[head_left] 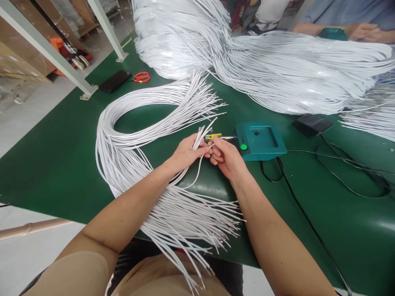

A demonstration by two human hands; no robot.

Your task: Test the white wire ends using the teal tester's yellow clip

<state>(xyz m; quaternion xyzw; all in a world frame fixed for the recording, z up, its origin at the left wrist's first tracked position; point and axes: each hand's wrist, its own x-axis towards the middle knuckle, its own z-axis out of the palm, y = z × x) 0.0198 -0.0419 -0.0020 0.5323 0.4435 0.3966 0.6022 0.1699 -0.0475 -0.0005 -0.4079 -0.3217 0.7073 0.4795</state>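
Observation:
A small bunch of white wires (198, 138) is gripped in my left hand (185, 153), their cut ends pointing up and away. My right hand (226, 156) pinches the end of one white wire (199, 169) that bows out below the bunch, and its fingers meet those of my left hand. Just beyond my fingertips, a yellow clip and metal rod (217, 136) stick out from the left side of a teal device (262, 142) with a green button. A large looped bundle of white wires (123, 144) lies around and under my left forearm.
Big piles of white wires (296, 70) cover the back of the green table (55, 152). Red-handled scissors (142, 77) and a black phone-like object (115, 81) lie at the back left. Black cables (308, 226) run across the right. Opposite, another person's hands (364, 32) are visible.

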